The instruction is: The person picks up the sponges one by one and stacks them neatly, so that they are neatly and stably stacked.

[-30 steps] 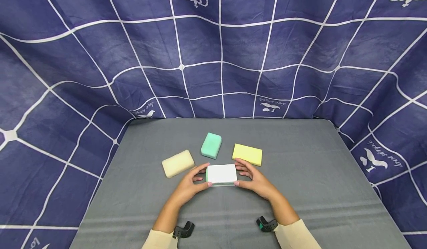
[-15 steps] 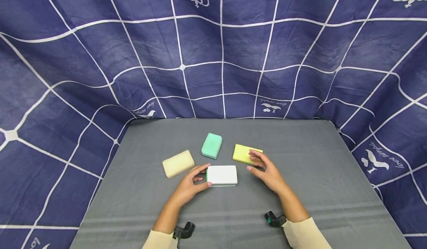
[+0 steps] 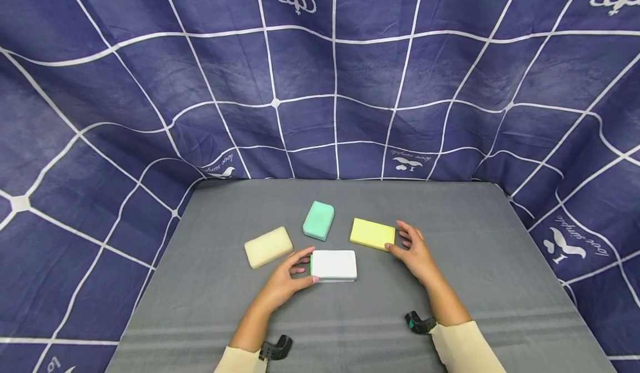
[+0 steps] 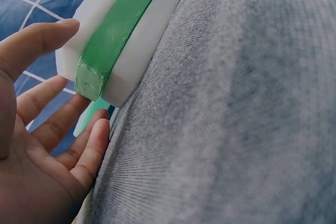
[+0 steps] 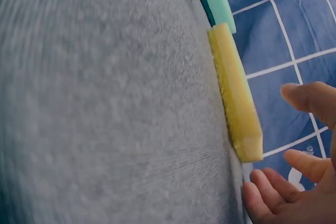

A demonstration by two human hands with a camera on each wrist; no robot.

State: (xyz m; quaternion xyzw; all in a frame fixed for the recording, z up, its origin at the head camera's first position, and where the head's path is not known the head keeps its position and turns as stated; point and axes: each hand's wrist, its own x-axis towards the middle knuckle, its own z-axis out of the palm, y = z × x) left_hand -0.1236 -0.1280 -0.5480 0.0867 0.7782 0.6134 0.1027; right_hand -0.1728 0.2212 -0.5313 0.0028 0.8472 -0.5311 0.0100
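- The left hand reaches forward from a cream sleeve and lies low on the grey table cover, at the left end of the white sponge.
- Its fingers are loosely spread and only slightly bent; the thumb tip lies against the near left corner of the white sponge, and the left-wrist view shows the open palm cupped beside that end, with no clamping hold.
- The white sponge lies flat near the middle of the table, and its side shows a green layer between two white layers.
- The right hand stretches forward, its forearm angled toward the centre, at the right end of the yellow sponge.
- Its fingers are apart and relaxed; the right-wrist view shows the fingertips just beside the end of the yellow sponge, and contact cannot be told.
- The yellow sponge lies flat, just behind and to the right of the white sponge.
- A teal sponge lies behind the white sponge, and a beige sponge lies to its left, near the left hand's fingers.
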